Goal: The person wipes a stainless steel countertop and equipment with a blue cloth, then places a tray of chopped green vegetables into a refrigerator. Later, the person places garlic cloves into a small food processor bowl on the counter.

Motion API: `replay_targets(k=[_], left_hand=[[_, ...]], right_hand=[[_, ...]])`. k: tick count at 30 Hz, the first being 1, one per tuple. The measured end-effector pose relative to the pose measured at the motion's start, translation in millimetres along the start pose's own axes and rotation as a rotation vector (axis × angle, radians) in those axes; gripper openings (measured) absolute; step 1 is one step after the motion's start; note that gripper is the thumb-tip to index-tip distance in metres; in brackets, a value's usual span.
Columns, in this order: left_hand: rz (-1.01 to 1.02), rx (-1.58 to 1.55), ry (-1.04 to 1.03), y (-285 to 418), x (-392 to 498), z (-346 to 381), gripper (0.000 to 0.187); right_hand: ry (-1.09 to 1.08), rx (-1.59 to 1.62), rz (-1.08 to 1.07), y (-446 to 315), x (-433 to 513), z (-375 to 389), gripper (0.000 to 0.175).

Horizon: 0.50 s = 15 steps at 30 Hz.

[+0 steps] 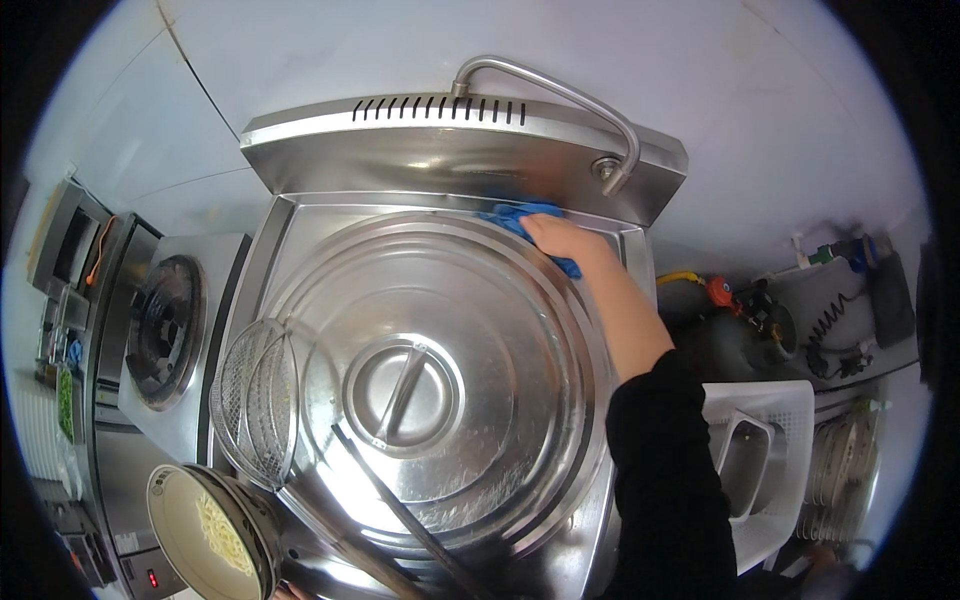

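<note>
My right hand presses a blue cloth against the back right of the steel cooker top, beside a large round steel lid. Only a few fingertips of my left hand show at the bottom edge, by a stack of patterned bowls; what they hold is hidden. The top bowl contains pale noodles. A wire mesh strainer and a long dark stick, perhaps a chopstick, lie across the left and front of the lid.
A bent steel faucet rises from the backsplash. To the left stands a black gas burner. At the right are a white plastic basket with steel pans, a red gas regulator and a coiled black cable.
</note>
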<state>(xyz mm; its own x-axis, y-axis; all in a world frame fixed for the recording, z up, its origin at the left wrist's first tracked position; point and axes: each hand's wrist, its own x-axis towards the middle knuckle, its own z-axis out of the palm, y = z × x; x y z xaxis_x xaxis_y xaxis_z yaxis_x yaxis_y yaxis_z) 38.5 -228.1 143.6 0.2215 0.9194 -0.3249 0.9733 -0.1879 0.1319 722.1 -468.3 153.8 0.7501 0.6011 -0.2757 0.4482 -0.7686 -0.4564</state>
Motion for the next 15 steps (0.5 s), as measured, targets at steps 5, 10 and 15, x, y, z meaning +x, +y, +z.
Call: replay_targets(k=[5, 10, 15], left_hand=[[-0.006, 0.062, 0.026, -22, 7, 15, 0.056], [0.069, 0.139, 0.075, -45, 22, 31, 0.051], [0.258, 0.21, 0.22, -61, 31, 45, 0.05]], right_hand=[[0.298, -0.212, -0.076, 52, -56, 12, 0.031], [0.287, -0.204, -0.031, 54, -124, 30, 0.027], [-0.128, -0.11, 0.015, 43, -176, 7, 0.024]])
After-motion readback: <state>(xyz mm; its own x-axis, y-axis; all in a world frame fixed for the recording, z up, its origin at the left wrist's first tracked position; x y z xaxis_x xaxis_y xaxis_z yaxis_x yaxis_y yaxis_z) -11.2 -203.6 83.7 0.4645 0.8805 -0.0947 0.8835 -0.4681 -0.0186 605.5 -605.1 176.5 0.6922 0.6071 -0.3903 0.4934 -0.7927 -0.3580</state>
